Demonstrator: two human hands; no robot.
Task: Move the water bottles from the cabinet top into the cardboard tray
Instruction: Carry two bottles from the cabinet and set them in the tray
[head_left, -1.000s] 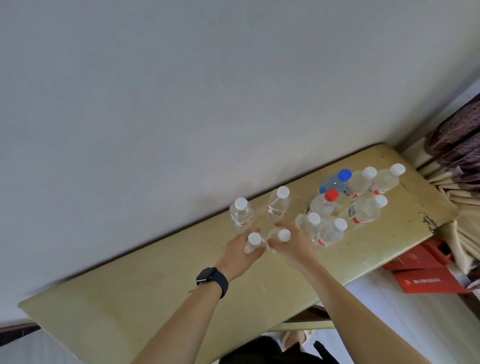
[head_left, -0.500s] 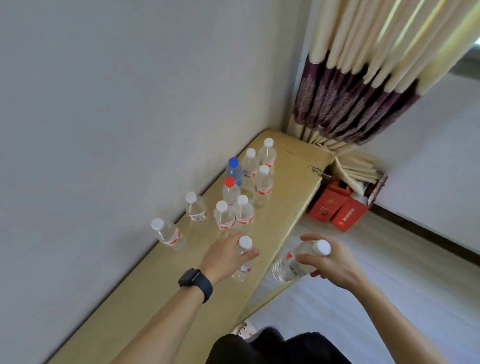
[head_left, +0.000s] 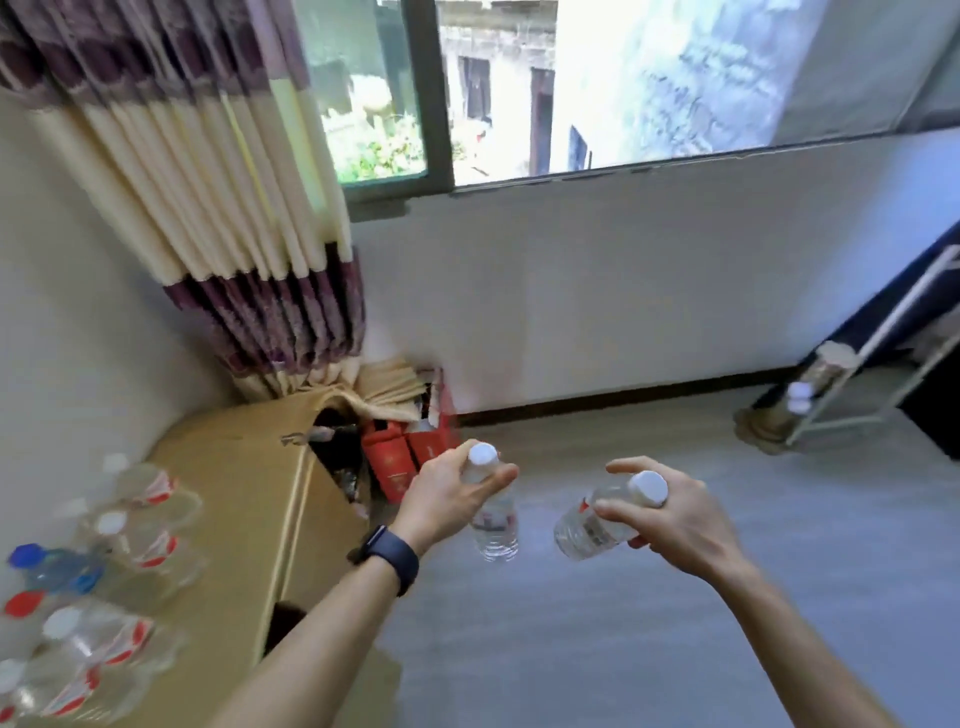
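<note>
My left hand (head_left: 447, 501), with a black watch on the wrist, grips a clear white-capped water bottle (head_left: 496, 525) by its neck; it hangs upright over the grey floor. In my right hand (head_left: 675, 519) a second white-capped bottle (head_left: 587, 527) is held tilted, cap up to the right. Both hands are off the yellow cabinet top (head_left: 244, 499), which lies at the left. Several blurred bottles (head_left: 109, 582) with white, red and blue caps still stand there. No cardboard tray is in view.
Red boxes (head_left: 402, 462) sit on the floor in the corner beside the cabinet, under a striped curtain (head_left: 208, 197). A window (head_left: 519, 88) is above a white wall. At the far right stands a dark piece of furniture with a metal frame (head_left: 852, 384).
Both hands have lifted a bottle each off the cabinet and swung right, away from it. My view has turned from the cabinet and wall toward the window and floor.
</note>
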